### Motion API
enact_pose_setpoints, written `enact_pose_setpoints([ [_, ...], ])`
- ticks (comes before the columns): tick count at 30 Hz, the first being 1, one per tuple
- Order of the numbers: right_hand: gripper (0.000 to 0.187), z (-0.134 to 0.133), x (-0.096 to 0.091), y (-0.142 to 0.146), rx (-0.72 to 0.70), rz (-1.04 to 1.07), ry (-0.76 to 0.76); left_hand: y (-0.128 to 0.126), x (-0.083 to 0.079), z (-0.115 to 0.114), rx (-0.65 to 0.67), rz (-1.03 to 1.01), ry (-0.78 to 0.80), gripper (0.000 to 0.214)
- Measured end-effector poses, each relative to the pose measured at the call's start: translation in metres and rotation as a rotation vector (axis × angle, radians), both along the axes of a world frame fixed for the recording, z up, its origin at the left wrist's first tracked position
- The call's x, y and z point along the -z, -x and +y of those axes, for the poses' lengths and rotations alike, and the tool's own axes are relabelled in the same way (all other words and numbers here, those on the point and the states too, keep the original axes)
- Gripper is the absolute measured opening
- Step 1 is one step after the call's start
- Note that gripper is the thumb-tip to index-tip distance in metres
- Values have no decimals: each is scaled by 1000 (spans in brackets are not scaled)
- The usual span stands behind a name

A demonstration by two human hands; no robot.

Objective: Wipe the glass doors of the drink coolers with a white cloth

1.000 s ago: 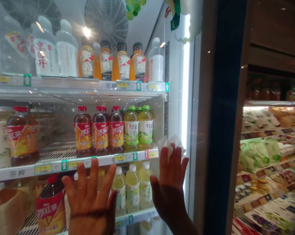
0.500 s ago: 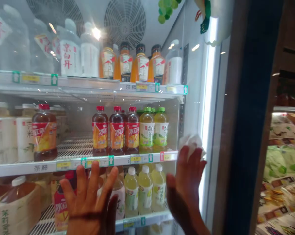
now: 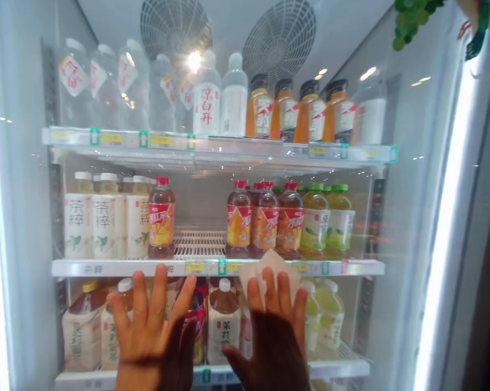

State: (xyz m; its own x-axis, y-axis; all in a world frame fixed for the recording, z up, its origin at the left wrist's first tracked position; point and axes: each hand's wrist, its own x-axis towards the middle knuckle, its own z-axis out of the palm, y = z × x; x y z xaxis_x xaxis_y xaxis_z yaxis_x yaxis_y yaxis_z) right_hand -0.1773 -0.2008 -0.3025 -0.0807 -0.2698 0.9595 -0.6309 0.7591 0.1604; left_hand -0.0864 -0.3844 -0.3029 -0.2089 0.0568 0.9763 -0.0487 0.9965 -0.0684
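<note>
Step in hand, as judged: tissue [image 3: 274, 259] held to the glass [image 3: 204, 209] of a drinks fridge [image 3: 19, 163]. Tissue: one, pale, in front of the middle shelf [image 3: 118, 268], at its front edge, right of centre. Right hand [image 3: 275, 336]: fingers spread over the tissue, unclenched, seemingly pinning it to the pane. Left hand [image 3: 151, 331]: fingers spread, nothing grasped; contact with the glass cannot be told. Next move, as judged: calls for even finger pressure, tissue kept between skin and pane.

Middle shelf: white bottles [image 3: 104, 225] at left end; red-capped bottles [image 3: 266, 222] beyond a gap; green-capped bottles [image 3: 316, 225] toward right end. Upper shelf [image 3: 212, 143]: clear bottles [image 3: 102, 95] left, orange bottles [image 3: 285, 114] right of centre. Lower shelf [image 3: 334, 369]: bottles, partly hidden by the hands. Surroundings: two fans [image 3: 279, 35] above; light strips [image 3: 448, 217], both sides; green grapes [image 3: 409, 21], top right.
</note>
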Motion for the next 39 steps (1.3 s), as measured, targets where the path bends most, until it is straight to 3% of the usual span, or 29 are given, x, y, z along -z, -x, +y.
enact_pose_setpoints([
  [5, 79, -52, -17, -19, 68, -97, 217, -25, -3, -54, -30, -17, 10, 84],
  [7, 82, -80, -13, -29, 30, -62, 148, -34, -3, -75, -44, -31, 22, 85],
  [10, 86, -116, -3, -42, -29, 21, -72, -48, -4, -108, -54, -33, 20, 84],
  [12, 83, -131, -7, -47, 3, 1, -31, -56, -3, -127, -65, -27, 19, 84],
  [15, 80, -148, -20, -56, 69, -85, 179, -66, -1, -148, -85, -14, 29, 84],
  [16, 81, -156, -22, -60, 66, -91, 194, -69, -1, -154, -87, -15, 24, 84],
  [18, 84, -174, -21, -69, 17, -66, 84, -74, 1, -163, -83, -26, 15, 82],
  [20, 87, -189, -17, -77, -49, 3, -105, -77, 1, -169, -89, -37, 13, 82],
  [22, 83, -197, -19, -79, -59, 36, -166, -80, 1, -175, -112, -20, 31, 82],
  [26, 72, -200, -37, -78, 40, -34, 105, -84, 1, -180, -138, -12, 30, 84],
  [27, 74, -202, -39, -80, 32, -35, 105, -85, 1, -181, -137, -28, 29, 84],
  [31, 76, -201, -34, -82, -85, 43, -172, -83, 1, -179, -132, -77, 14, 84],
  [33, 76, -190, -34, -76, -43, 35, -122, -80, 0, -175, -134, -58, 6, 83],
  [37, 80, -166, -35, -65, 85, -52, 154, -70, -3, -159, -112, -14, 18, 82],
  [39, 81, -160, -27, -65, 55, -49, 78, -61, -3, -147, -96, 15, 42, 84],
])
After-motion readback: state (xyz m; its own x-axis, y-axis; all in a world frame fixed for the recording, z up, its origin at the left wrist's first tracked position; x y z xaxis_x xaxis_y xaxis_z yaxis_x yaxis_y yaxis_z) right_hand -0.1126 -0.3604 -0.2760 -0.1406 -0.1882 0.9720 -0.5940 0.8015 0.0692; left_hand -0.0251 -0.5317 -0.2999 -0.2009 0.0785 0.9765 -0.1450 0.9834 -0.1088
